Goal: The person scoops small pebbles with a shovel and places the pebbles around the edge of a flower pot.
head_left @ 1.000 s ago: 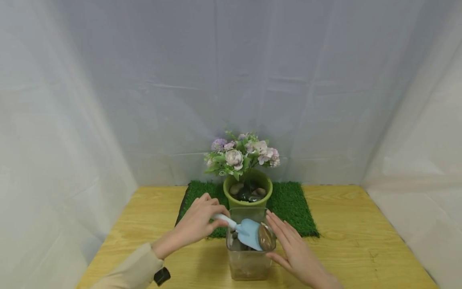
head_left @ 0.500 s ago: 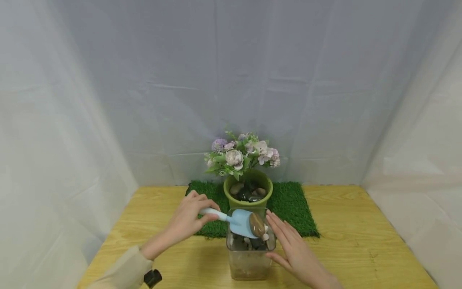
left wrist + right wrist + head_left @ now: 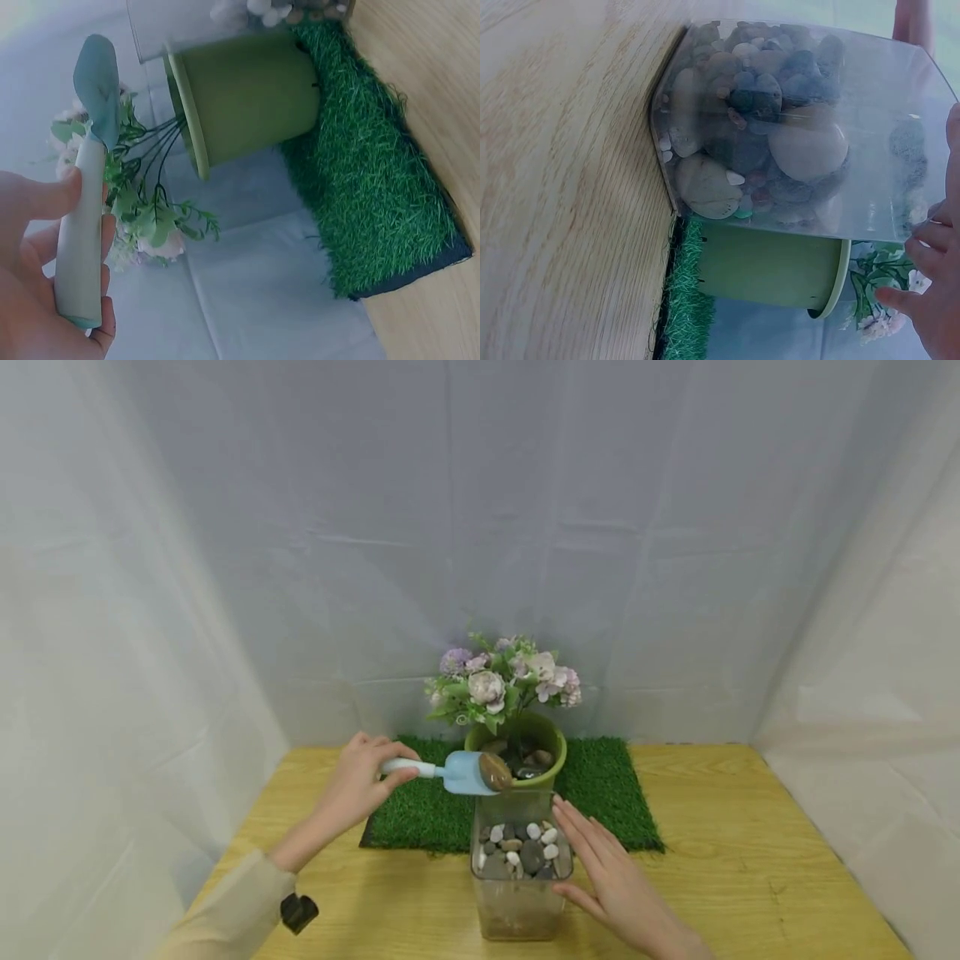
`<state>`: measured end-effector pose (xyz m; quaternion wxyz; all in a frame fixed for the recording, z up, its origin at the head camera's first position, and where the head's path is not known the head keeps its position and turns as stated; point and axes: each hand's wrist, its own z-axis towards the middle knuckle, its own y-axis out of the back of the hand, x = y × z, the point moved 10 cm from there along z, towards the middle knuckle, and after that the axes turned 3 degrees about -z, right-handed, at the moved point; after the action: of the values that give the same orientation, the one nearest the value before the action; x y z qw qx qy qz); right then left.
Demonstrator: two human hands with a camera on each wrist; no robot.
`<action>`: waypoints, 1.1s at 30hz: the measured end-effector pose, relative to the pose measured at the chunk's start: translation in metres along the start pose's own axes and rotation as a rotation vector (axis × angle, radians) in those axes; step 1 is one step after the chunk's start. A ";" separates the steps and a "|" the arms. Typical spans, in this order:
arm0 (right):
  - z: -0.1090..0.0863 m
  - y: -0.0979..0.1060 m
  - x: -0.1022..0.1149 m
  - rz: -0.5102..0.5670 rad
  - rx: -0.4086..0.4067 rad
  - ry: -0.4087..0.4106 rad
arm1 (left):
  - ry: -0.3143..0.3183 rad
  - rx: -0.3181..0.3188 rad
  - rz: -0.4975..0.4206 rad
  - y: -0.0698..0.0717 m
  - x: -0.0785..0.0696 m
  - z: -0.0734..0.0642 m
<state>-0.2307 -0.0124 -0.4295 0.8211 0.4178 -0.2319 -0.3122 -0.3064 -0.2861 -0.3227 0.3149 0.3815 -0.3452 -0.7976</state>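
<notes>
My left hand point(image 3: 354, 787) grips the white handle of a small trowel point(image 3: 462, 773) with a light blue blade. A smooth brown stone point(image 3: 495, 772) lies at the blade's tip, level with the front rim of the green flowerpot point(image 3: 557, 767). In the left wrist view, thumb and fingers wrap the trowel's handle point(image 3: 80, 240). My right hand point(image 3: 611, 887), fingers straight, rests against the right side of a clear plastic container point(image 3: 519, 912) just in front of the pot. Several grey, white and brown pebbles point(image 3: 531, 855) fill part of it.
Artificial flowers point(image 3: 487, 691) in pale pink and purple rise from the pot, which holds several large stones point(image 3: 538, 758). Under the pot lies a green turf mat point(image 3: 607, 802) on the wooden table point(image 3: 750, 860). White sheeting point(image 3: 495, 527) encloses the back and sides.
The left hand has lifted the trowel with the brown stone out of the container and moved it left and away towards the pot, uncovering the pebbles. The right hand has stayed put.
</notes>
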 end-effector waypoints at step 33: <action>-0.001 -0.001 -0.002 0.025 -0.009 0.005 | 0.078 0.206 0.204 -0.022 0.008 0.038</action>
<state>-0.2314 -0.0107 -0.4312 0.8274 0.4120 -0.2336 -0.3018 -0.3471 -0.2677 -0.3253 0.3665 0.4054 -0.4496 -0.7066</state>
